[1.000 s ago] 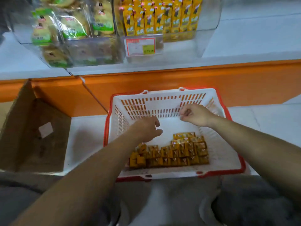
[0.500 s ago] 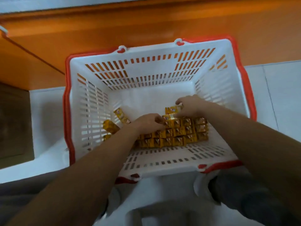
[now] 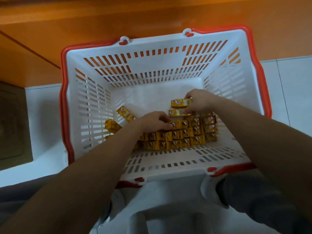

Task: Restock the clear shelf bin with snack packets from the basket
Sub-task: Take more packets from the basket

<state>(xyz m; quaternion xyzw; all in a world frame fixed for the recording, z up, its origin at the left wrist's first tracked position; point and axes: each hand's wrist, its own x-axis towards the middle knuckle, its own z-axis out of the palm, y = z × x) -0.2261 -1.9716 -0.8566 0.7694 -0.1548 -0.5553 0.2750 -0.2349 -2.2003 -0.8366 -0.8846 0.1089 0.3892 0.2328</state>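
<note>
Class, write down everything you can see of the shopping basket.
The basket is white slotted plastic with orange-red handles folded along its rim. It stands upright on the pale floor before an orange shelf base. Stacked yellow packets line its near side, a few loose. The left hand and right hand reach inside and grip packets.

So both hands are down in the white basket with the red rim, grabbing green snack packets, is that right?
Not quite: the packets are yellow, not green. The head view shows it. The rest holds: left hand and right hand are both down in the white, red-rimmed basket, on the packets.
</note>
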